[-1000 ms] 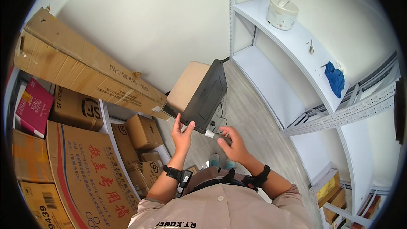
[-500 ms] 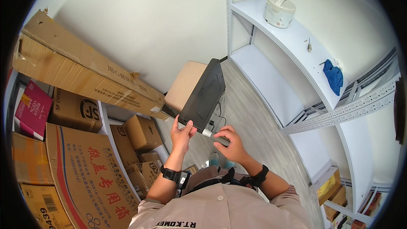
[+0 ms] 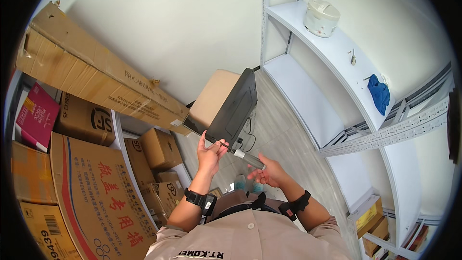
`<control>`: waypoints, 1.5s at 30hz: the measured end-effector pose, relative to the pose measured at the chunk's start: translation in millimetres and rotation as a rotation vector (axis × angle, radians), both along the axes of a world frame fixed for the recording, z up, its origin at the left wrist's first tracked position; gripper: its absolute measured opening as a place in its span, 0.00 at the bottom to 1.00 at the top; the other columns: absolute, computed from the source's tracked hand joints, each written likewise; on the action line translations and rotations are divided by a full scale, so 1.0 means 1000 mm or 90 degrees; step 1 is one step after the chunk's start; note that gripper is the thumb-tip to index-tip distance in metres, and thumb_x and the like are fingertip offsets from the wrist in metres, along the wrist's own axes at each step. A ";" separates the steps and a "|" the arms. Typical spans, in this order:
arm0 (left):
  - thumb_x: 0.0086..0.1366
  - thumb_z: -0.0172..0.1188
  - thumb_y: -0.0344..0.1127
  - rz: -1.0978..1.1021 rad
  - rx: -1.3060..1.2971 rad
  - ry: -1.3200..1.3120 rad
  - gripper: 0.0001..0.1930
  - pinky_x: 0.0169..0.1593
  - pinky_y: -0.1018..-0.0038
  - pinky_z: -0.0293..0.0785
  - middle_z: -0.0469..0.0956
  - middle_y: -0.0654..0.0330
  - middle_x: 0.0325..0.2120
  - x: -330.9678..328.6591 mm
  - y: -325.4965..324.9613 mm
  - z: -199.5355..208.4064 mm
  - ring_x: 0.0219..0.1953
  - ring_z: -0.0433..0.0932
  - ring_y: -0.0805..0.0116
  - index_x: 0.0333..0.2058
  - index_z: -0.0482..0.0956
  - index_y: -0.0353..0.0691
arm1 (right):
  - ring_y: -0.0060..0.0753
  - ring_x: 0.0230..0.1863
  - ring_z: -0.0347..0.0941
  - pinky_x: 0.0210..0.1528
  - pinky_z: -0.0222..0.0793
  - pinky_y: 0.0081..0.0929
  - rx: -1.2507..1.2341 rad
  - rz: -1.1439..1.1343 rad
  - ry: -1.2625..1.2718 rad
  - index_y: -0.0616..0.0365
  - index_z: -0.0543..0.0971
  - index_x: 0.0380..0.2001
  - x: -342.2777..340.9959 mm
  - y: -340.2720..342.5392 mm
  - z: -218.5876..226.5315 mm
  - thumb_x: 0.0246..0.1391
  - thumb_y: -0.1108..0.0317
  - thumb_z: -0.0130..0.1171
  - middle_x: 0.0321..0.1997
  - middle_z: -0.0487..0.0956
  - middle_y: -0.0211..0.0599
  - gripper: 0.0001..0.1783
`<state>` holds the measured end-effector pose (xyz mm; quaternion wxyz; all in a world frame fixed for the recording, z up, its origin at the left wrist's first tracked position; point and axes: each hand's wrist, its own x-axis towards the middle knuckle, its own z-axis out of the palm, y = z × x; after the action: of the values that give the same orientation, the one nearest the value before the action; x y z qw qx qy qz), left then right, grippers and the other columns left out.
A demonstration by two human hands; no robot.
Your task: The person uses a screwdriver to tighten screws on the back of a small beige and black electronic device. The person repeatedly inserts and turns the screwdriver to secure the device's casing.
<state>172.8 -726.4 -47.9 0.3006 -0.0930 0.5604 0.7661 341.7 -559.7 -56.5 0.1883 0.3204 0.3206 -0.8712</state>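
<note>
A screwdriver (image 3: 250, 159) with a grey handle and a pale collar slants across the middle. Its thin shaft runs up to the lower edge of a black flat panel (image 3: 234, 108), which stands tilted beside a tan-topped boxy object (image 3: 211, 95). My left hand (image 3: 211, 156) is closed, pinching the shaft with thumb and fingers close to the panel's edge. The screwdriver's tip is hidden there. Around the handle's end, my right hand (image 3: 269, 172) has its fingers apart and slightly blurred, not wrapped round the handle.
Cardboard boxes (image 3: 96, 183) fill the shelving on the left, with a long carton (image 3: 106, 77) on top. On the right shelf (image 3: 332, 43) are a rice cooker (image 3: 322, 18), a small screwdriver (image 3: 353, 59) and a blue cloth (image 3: 378, 95). A black cord (image 3: 248, 137) trails on the floor.
My right hand has loosened from the screwdriver handle and spread its fingers, shifting slightly down and right. My left fingers have moved from the panel's edge onto the shaft.
</note>
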 end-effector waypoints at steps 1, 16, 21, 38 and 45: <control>0.64 0.56 0.25 0.003 0.008 0.002 0.34 0.38 0.73 0.80 0.81 0.53 0.38 0.000 0.001 0.000 0.37 0.82 0.65 0.65 0.52 0.51 | 0.23 0.16 0.66 0.19 0.62 0.19 -0.027 0.025 0.004 0.57 0.74 0.46 0.001 0.002 0.000 0.63 0.45 0.46 0.26 0.77 0.36 0.25; 0.62 0.58 0.22 0.009 -0.045 0.060 0.44 0.36 0.73 0.80 0.78 0.54 0.32 0.009 0.014 0.001 0.32 0.81 0.65 0.68 0.39 0.53 | 0.18 0.17 0.61 0.18 0.53 0.20 -0.090 -0.176 0.138 0.57 0.68 0.52 0.005 0.003 -0.007 0.63 0.56 0.51 0.30 0.76 0.38 0.20; 0.62 0.57 0.21 -0.029 -0.018 0.052 0.45 0.37 0.73 0.80 0.78 0.52 0.34 0.009 0.009 0.003 0.35 0.82 0.64 0.68 0.38 0.54 | 0.18 0.18 0.62 0.17 0.53 0.20 0.061 0.030 0.110 0.59 0.71 0.48 0.002 0.012 -0.009 0.63 0.55 0.50 0.34 0.77 0.38 0.19; 0.59 0.62 0.22 0.008 -0.050 0.036 0.42 0.38 0.72 0.81 0.78 0.57 0.30 0.002 0.005 -0.001 0.32 0.80 0.67 0.66 0.48 0.50 | 0.19 0.22 0.62 0.20 0.56 0.20 0.060 -0.169 0.127 0.59 0.71 0.44 -0.007 -0.005 -0.004 0.62 0.60 0.52 0.30 0.72 0.31 0.14; 0.60 0.59 0.20 -0.003 0.013 0.011 0.42 0.38 0.73 0.81 0.78 0.55 0.32 0.001 0.002 0.001 0.37 0.82 0.61 0.67 0.47 0.51 | 0.18 0.16 0.60 0.15 0.51 0.19 0.026 -0.040 0.100 0.62 0.74 0.45 -0.006 0.002 -0.002 0.64 0.58 0.50 0.31 0.75 0.36 0.17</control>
<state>174.3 -724.7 -47.1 0.2988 -0.0821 0.5553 0.7718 335.4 -558.0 -59.0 0.1287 0.2646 0.3424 -0.8923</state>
